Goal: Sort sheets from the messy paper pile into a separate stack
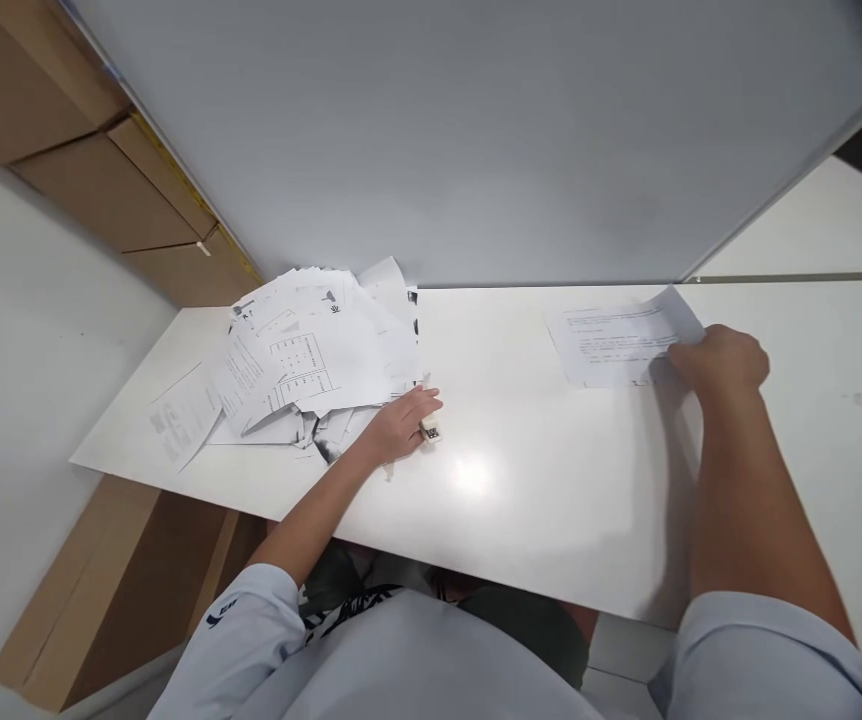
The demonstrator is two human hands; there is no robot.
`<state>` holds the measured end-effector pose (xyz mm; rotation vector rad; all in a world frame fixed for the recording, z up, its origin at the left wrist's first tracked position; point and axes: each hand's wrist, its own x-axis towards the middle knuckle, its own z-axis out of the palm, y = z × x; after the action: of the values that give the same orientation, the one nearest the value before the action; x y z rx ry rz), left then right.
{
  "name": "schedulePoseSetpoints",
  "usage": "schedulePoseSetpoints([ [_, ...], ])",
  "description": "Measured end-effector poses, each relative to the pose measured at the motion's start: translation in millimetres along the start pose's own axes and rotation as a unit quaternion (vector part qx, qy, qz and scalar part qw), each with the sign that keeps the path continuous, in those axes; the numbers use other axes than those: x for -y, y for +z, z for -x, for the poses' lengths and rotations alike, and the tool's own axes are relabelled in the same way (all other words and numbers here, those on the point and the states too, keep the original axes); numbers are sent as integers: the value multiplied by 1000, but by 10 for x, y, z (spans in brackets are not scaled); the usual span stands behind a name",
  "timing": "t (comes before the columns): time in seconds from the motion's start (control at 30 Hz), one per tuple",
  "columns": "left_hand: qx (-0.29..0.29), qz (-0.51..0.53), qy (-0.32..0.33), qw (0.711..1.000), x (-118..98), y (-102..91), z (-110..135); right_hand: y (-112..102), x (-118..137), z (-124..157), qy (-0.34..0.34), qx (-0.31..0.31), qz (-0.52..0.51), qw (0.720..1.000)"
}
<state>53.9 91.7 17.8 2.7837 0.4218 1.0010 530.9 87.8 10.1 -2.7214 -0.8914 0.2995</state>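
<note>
Pinching a printed sheet [615, 345] with the right grip [716, 360] by the surface's [521, 500] far edge, left grip [401, 425] lying half-curled against a small white block [431, 431], most papers [311, 350] sitting piled toward the left end.

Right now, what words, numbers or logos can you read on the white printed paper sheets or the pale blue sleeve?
Loose white paper pile: printed tables, too small to read.
White sheet by the right hand: printed lines, too blurred.
Pale blue left sleeve: dark blue mark, too blurred.
</note>
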Motion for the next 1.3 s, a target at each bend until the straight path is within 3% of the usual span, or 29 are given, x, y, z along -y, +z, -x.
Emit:
schedulePoseSetpoints([
  [0.2,-8,9,-1,1000,32,29,17,-6,70,129,38,-47,-51,997],
  [0.43,6,-25,9,1000,-28,40,25,22,151,202,47,-103,-7,993],
  [0.57,94,-40,0,995,-123,54,28,18,355,457,-52,-218,-69,972],
  [0.63,148,-41,-8,988,-194,43,29,18,587,732,-136,-234,-106,957],
  [0.7,184,-43,-10,982,-273,22,43,42,893,1080,-239,-183,-135,944],
  [0.8,201,-39,9,979,-372,-7,103,139,1417,1652,-381,-30,-199,903],
  [0.9,203,-30,30,978,-425,0,168,287,1947,2222,-451,118,-202,861],
  [1.07,195,-17,27,980,-500,31,236,601,2733,3077,-490,249,-134,825],
  [1.13,170,-17,17,985,-530,-40,349,738,2963,3297,-460,262,-140,837],
  [1.2,109,-28,5,994,-517,-215,567,859,3122,3409,-410,256,-161,861],
  [1.3,-63,-89,-69,992,-341,-678,1028,986,3231,3417,-337,276,-225,871],
])
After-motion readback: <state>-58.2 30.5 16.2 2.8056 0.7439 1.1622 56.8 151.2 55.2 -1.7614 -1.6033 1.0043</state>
